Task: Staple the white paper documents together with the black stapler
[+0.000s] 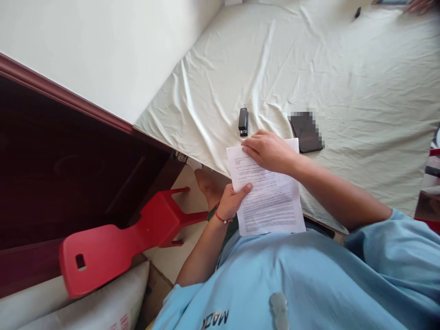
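Note:
A stack of printed paper sheets point(271, 206) lies close to my body, its lower edge against the blue shirt and its upper part over the edge of the cloth-covered surface. My left hand point(235, 199) grips its left side, thumb on the print and fingers hidden underneath. Across the upper part rests my right hand point(268, 149), fingers together and bent at the top left edge of the sheets. Just beyond that hand a black stapler point(243, 121) stands on the cloth. To the right of the sheets is a flat black item point(305, 133), partly pixelated.
A pale, wrinkled cloth point(360, 91) covers the wide surface ahead. On the left are a red plastic chair point(99, 256), a dark wooden panel point(62, 169) and white sacks point(113, 293). Another person's hand point(419, 5) shows at the top right, near a small black object point(358, 12).

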### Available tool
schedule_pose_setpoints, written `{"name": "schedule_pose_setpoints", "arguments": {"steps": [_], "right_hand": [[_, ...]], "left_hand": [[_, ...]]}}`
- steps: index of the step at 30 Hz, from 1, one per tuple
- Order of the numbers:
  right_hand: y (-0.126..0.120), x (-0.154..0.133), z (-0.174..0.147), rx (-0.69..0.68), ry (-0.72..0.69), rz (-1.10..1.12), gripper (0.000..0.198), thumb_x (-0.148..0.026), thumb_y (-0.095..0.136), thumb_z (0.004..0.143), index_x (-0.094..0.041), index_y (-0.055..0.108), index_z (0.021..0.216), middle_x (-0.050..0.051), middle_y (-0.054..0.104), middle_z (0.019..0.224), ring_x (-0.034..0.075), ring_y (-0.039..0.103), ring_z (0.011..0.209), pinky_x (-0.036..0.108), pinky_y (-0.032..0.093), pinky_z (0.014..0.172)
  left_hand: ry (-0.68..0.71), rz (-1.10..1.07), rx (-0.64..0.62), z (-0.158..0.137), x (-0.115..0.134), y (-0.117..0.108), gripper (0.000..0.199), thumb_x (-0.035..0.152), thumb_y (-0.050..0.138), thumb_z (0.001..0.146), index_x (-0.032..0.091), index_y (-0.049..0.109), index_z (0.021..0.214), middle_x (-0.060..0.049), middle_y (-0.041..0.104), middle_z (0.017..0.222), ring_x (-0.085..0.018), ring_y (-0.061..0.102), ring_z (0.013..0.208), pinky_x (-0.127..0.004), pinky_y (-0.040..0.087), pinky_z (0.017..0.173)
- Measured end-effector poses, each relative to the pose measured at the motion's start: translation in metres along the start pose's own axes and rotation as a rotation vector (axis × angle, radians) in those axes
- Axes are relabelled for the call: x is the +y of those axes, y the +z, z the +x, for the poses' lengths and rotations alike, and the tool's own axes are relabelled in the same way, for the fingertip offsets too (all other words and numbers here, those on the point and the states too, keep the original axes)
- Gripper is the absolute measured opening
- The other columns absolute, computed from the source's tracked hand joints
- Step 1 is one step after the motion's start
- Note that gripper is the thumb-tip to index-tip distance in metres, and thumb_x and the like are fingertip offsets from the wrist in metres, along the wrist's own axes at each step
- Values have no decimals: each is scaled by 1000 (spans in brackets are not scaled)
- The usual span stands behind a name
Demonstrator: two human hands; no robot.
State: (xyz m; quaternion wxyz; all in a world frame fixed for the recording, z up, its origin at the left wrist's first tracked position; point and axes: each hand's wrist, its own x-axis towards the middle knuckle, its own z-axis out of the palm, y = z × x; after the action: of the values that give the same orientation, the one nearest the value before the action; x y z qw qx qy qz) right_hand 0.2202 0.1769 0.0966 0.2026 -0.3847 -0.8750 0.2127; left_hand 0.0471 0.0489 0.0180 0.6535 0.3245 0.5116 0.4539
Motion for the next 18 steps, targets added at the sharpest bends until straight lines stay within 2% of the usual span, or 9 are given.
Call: {"name": "schedule_pose_setpoints", "arguments": {"steps": [5,10,14,18], "right_hand": [[4,4,13,-37,149,140,33,-38,52,101,-17,72,85,6,69,82,19,57,80,32,36,73],[8,5,31,-94,121,269,29,-37,59,97,-17,73,82,1,64,74,14,52,70,30,33,68],[21,13,49,-119,137,194,28,-30,60,95,-17,70,73,1,61,71,13,50,68,30,33,67],[40,31,62,-182,193,120,28,-32,58,95,-17,72,75,3,66,77,15,53,72,31,34,67]], "left_hand": [[-21,5,-41,3,0,0,39,43,86,78,14,81,103,-10,78,101,-19,73,88,-29,58,84],[-43,7,-42,9,1,3,44,45,87,75,13,80,104,-11,78,99,-20,73,88,-31,57,85],[-25,-61,93,19,-5,6,56,59,85,71,10,77,98,-12,77,93,-22,72,81,-32,56,74],[10,-65,185,35,-12,3,64,68,83,67,10,74,95,-12,76,94,-27,73,92,-36,57,82]]}}
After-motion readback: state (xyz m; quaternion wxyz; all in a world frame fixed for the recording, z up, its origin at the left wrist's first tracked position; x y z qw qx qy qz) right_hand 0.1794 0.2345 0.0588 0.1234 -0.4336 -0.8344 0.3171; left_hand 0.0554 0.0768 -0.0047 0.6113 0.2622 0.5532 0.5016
